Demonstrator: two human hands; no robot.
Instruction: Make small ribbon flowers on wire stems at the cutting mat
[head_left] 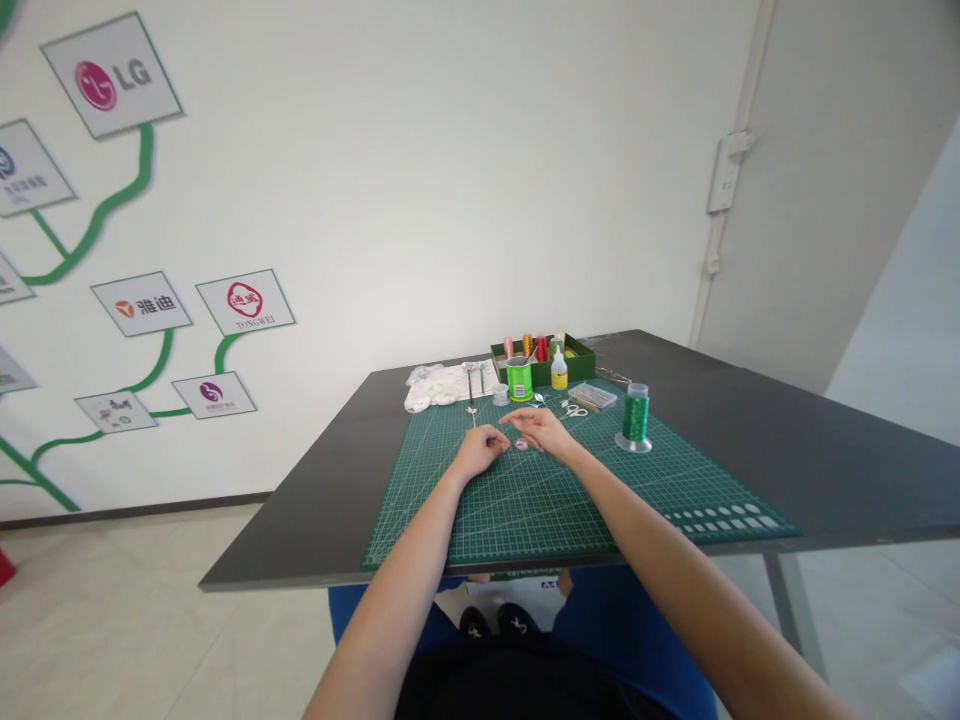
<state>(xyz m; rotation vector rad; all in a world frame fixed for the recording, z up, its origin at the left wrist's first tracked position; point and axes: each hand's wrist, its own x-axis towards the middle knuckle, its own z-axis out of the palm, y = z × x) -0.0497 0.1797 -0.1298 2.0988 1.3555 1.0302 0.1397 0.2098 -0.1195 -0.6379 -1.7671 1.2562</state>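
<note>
My left hand [481,452] is over the green cutting mat [495,520], its fingers bent together in a pinch. What they hold, if anything, is too small to make out. Just beyond it lies a thin stem with a small pale tip [472,411]. Facing it from the right, my right hand [543,432] has its index finger stretched out and its fingers apart, with nothing visible in them. A small pink roll [522,444] lies on the mat below the right fingers. White-handled scissors [576,411] lie beyond the right hand.
Behind the hands stand a green can [519,380], a glue bottle [559,370] and a green box [586,362] of thread spools. A green thread spool [636,418] and a clear case [592,397] are on the right. White material [442,386] lies back left on the dark table [322,500].
</note>
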